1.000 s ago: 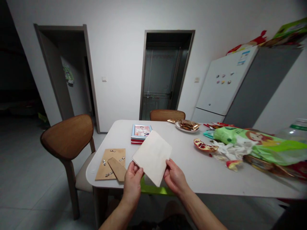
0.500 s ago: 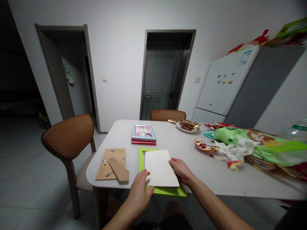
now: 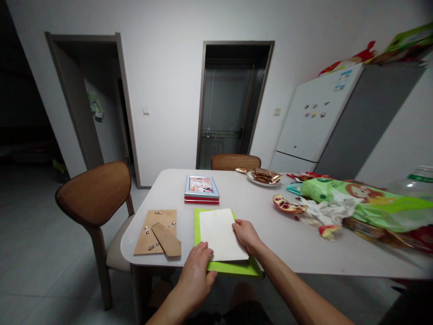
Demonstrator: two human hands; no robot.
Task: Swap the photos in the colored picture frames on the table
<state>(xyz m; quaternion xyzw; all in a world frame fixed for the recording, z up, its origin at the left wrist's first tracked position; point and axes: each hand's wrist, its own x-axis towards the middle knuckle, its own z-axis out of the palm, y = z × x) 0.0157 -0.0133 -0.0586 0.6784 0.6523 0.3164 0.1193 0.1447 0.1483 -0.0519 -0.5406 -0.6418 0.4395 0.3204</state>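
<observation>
A white sheet (image 3: 221, 235) lies over a lime-green picture frame (image 3: 233, 268) at the table's front edge, covering most of its opening. My right hand (image 3: 247, 234) pinches the sheet's right edge between thumb and fingers. At the frame's lower left corner, my left hand (image 3: 199, 266) grips the green border, its fingertips touching the sheet's left side. Left of the frame lies a brown backing board (image 3: 158, 225) with metal clips and a folding stand. Farther back, a light-blue photo frame (image 3: 202, 186) with a picture rests on red frames (image 3: 202, 200).
To the right are a piece of pomegranate (image 3: 289, 205), crumpled tissues (image 3: 326, 212) and a green printed package (image 3: 368, 198). A plate (image 3: 263, 181) of wrapped snacks stands at the back. Wooden chairs stand at the left (image 3: 96, 194) and the far side (image 3: 236, 161).
My right hand has moved the white sheet slightly left and away from me over the green frame, so more of the lower border shows. My left hand stays at the corner.
</observation>
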